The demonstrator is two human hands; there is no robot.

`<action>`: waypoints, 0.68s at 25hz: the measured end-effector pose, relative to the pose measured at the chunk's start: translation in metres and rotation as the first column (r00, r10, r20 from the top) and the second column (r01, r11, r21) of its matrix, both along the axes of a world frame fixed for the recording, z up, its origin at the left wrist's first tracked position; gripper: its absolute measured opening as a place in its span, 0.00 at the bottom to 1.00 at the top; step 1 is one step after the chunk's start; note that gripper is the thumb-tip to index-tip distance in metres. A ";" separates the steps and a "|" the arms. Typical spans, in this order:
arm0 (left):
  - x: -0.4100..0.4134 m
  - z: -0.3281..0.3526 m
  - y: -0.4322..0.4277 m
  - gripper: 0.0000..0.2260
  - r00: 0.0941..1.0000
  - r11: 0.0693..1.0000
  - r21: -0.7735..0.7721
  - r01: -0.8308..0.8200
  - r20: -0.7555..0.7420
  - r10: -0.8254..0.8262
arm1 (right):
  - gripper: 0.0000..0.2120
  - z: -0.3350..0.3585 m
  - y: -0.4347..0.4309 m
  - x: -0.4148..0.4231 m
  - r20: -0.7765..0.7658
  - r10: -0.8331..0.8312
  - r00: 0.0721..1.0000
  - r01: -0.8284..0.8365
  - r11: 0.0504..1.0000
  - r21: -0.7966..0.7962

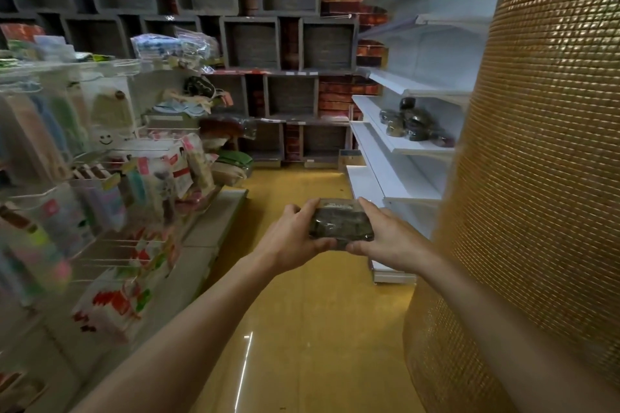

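A dark, plastic-wrapped packet (340, 223) is held out in front of me over the yellow floor. My left hand (295, 235) grips its left end, thumb underneath and fingers curled over the top edge. My right hand (385, 238) grips the right end the same way. Several similar dark wrapped packets (411, 124) lie in a heap on a white shelf (402, 144) ahead on the right.
A gold mosaic pillar (536, 178) stands close on my right. White shelving (396, 188) runs beyond it. On the left, wire racks (110, 184) hold hanging packaged goods. Grey cubby shelves (251, 43) and brick wall close the aisle's far end. The yellow floor (302, 329) lies between.
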State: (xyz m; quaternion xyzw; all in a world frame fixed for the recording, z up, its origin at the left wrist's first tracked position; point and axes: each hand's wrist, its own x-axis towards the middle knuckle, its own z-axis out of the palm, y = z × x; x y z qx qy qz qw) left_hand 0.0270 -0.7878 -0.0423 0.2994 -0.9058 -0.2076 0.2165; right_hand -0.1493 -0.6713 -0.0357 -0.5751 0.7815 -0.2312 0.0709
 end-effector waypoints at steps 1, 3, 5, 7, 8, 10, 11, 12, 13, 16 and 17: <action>-0.002 0.005 -0.014 0.38 1.000 1.000 -0.016 0.004 -0.011 -0.004 | 0.43 0.005 -0.013 -0.001 -0.005 -0.007 1.000 0.007 1.000 -0.016; -0.008 0.013 -0.040 0.39 1.000 0.999 -0.044 0.000 -0.021 -0.001 | 0.41 0.013 -0.036 -0.005 -0.024 -0.013 1.000 0.012 0.999 -0.042; -0.014 0.017 -0.062 0.39 0.999 0.999 -0.045 -0.001 -0.033 -0.001 | 0.36 0.018 -0.056 -0.011 -0.028 -0.006 1.000 0.004 0.998 -0.059; -0.023 0.014 -0.082 0.38 0.999 0.999 -0.034 0.008 -0.050 -0.010 | 0.32 0.017 -0.077 -0.020 -0.031 0.001 1.000 -0.003 0.998 -0.062; -0.028 0.010 -0.093 0.38 0.999 1.000 -0.024 0.013 -0.050 -0.014 | 0.32 0.014 -0.089 -0.027 -0.027 0.001 1.000 -0.002 0.998 -0.055; -0.039 0.000 -0.112 0.38 0.999 1.000 -0.007 0.018 -0.043 -0.019 | 0.34 0.004 -0.112 -0.040 -0.019 0.007 1.000 -0.008 0.999 -0.032; -0.046 -0.005 -0.122 0.37 0.999 1.000 0.000 0.022 -0.033 -0.022 | 0.36 -0.003 -0.123 -0.048 -0.014 0.017 1.000 -0.017 1.000 -0.020; -0.053 -0.010 -0.133 0.37 1.000 1.000 0.010 0.018 -0.020 -0.018 | 0.38 -0.011 -0.136 -0.058 -0.001 0.020 1.000 -0.020 1.000 -0.009; -0.063 -0.016 -0.145 0.37 1.000 1.000 0.023 0.012 -0.008 -0.012 | 0.41 -0.018 -0.150 -0.069 0.011 0.023 1.000 -0.023 1.000 0.000; -0.093 -0.028 -0.182 0.38 1.000 0.998 0.054 -0.017 0.025 0.016 | 0.43 -0.031 -0.191 -0.102 0.021 0.027 0.999 -0.028 0.999 0.028; -0.103 -0.030 -0.193 0.38 0.999 0.998 0.050 -0.028 0.040 0.026 | 0.43 -0.034 -0.204 -0.111 0.024 0.033 0.999 -0.033 0.999 0.027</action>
